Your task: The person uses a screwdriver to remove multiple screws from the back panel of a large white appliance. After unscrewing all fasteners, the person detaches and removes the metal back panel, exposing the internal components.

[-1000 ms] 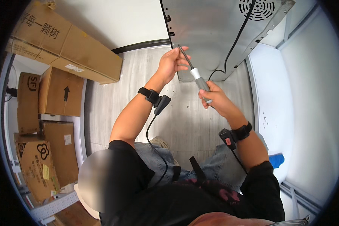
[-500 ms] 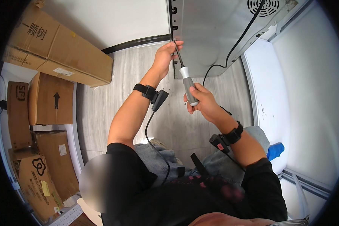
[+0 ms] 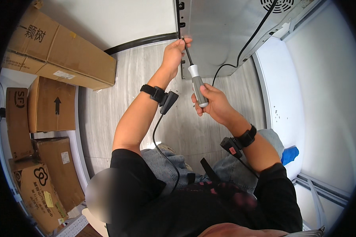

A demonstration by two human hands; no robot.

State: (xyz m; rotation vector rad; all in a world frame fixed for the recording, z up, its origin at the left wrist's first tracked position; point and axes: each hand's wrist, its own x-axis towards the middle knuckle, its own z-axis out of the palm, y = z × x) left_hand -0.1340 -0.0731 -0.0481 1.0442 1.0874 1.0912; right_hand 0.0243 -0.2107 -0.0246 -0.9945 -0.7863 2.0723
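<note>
A screwdriver (image 3: 197,85) with a grey and white handle slants up and left to the edge of a metal cabinet panel (image 3: 213,43). My right hand (image 3: 216,103) is wrapped around the lower part of the handle. At the far end of the dark shaft, my left hand (image 3: 173,57) has thumb and fingers closed about the tip, against the panel's left edge. Whether a screw sits between those fingertips is too small to tell. Along that edge runs a row of dark slots and holes.
A black cable (image 3: 245,51) hangs down the panel below a round vent (image 3: 278,4). At left, a long cardboard box (image 3: 75,55) and several smaller cartons (image 3: 51,104) are stacked. A blue cloth-like item (image 3: 290,155) lies at right. Wires trail from the straps on both my wrists.
The whole view has shifted slightly, with the panel a little higher in the picture. Both hands keep their hold, and the screwdriver handle sits slightly higher.
</note>
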